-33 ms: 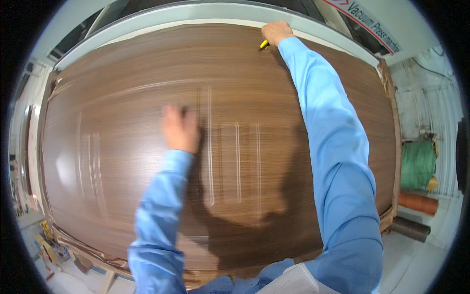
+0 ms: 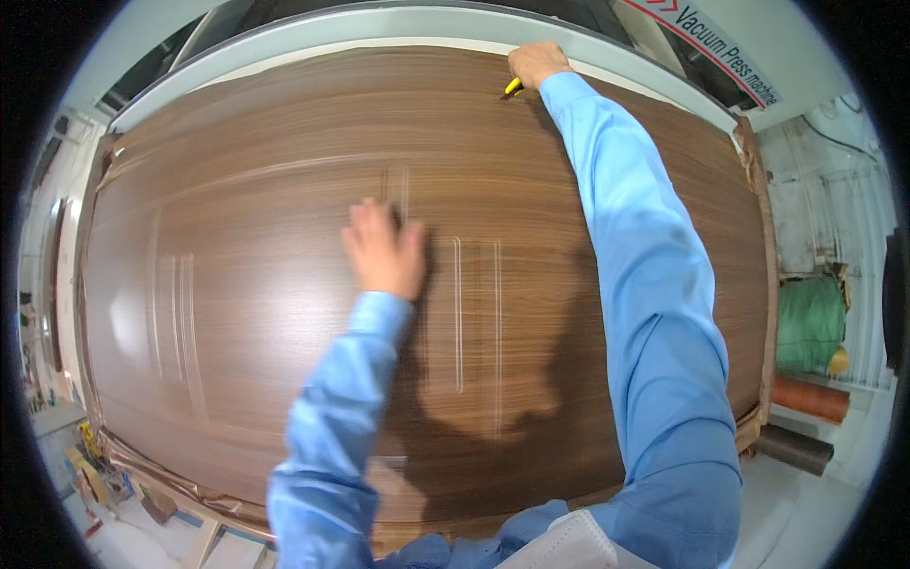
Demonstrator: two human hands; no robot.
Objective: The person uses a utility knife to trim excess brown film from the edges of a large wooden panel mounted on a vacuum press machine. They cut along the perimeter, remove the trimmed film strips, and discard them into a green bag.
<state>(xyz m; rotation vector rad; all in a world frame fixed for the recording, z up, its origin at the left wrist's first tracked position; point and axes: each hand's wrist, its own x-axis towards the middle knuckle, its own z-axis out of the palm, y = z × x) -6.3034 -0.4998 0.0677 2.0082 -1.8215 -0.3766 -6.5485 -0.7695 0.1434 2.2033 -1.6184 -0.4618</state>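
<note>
A large sheet of brown wood-grain film (image 2: 284, 313) spreads over panels whose raised and grooved outlines show through it. At the far edge of the sheet, right of centre, my right hand (image 2: 538, 64) is closed round a yellow utility knife (image 2: 514, 86). Its dark tip points down at the film; whether it touches cannot be told. Near the middle, my left hand (image 2: 387, 247) is over the film with fingers spread and nothing in it, close to the left of a grooved panel outline (image 2: 460, 313).
A pale machine frame (image 2: 417, 30) runs along the far side, with a signed panel (image 2: 716, 47) at upper right. Crumpled film edges (image 2: 180, 484) gather along the near left rim. Rolls of green (image 2: 810, 322), orange (image 2: 810, 396) and dark material (image 2: 794, 448) lie at right.
My left hand has moved right across the film and slightly nearer the grooved outline. My right hand and the utility knife are almost where they were.
</note>
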